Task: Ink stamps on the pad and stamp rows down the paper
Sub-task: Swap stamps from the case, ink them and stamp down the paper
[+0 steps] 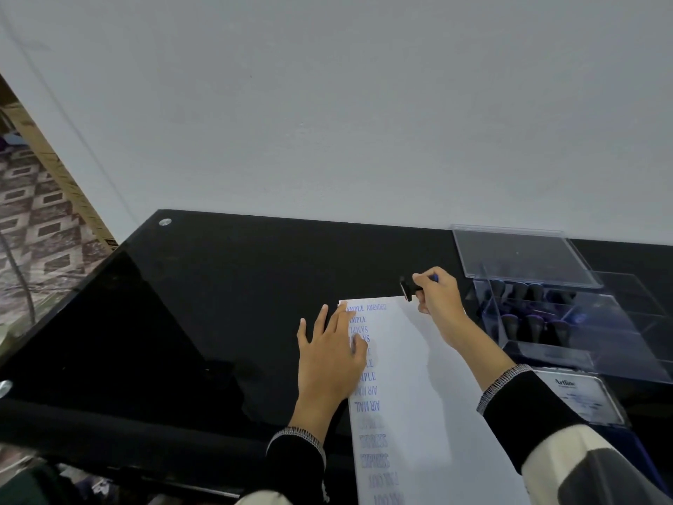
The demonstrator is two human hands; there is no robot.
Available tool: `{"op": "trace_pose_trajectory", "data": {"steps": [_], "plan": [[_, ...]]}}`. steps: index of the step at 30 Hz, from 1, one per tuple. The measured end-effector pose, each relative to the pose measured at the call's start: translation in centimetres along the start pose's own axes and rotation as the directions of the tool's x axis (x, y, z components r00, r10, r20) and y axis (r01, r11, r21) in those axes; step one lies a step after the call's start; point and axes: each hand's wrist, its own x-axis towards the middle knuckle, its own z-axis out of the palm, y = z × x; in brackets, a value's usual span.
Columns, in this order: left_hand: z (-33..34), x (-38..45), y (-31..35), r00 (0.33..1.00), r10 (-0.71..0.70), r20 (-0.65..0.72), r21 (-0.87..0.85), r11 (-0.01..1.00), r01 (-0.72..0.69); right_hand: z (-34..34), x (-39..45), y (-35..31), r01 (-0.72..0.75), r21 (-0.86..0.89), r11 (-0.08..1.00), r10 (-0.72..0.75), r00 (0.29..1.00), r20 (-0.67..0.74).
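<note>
A white paper [422,388] lies on the black glass table [218,286], with a column of blue stamped words down its left side and one more word at the top. My left hand [329,353] rests flat on the paper's left edge, fingers spread, covering part of the column. My right hand [437,295] hovers over the paper's top right corner and grips a small black stamp [408,289], tilted with its face turned to the left. The ink pad [579,397], a flat case with a white label, lies to the right, partly behind my right sleeve.
A clear plastic box [568,322] with its lid raised stands at the right and holds several black-handled stamps. A white wall rises behind the table. At the left, beyond the table's edge, are a patterned floor and a cardboard strip.
</note>
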Motion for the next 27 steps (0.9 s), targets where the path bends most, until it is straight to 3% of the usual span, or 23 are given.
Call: {"op": "trace_pose_trajectory", "data": {"steps": [11, 16, 21, 27], "plan": [[0.1, 0.1, 0.0, 1.000, -0.002, 0.009, -0.003, 1.000, 0.002, -0.2, -0.4, 1.2, 0.020, -0.025, 0.999, -0.021, 1.000, -0.021], [-0.2, -0.2, 0.0, 0.998, 0.038, -0.044, 0.006, 0.999, -0.038, -0.9, -2.6, -0.4, 0.162, -0.058, 0.985, -0.161, 0.987, 0.014], [-0.9, -0.6, 0.5, 0.990, 0.077, -0.120, 0.000, 0.997, -0.077, -3.7, -6.7, -1.8, 0.374, -0.180, 0.910, -0.355, 0.926, 0.130], [-1.8, -1.0, 2.7, 0.999, -0.004, -0.035, 0.213, 0.977, 0.011, -10.1, -10.9, -1.0, 0.444, -0.265, 0.856, -0.417, 0.896, 0.155]]}}
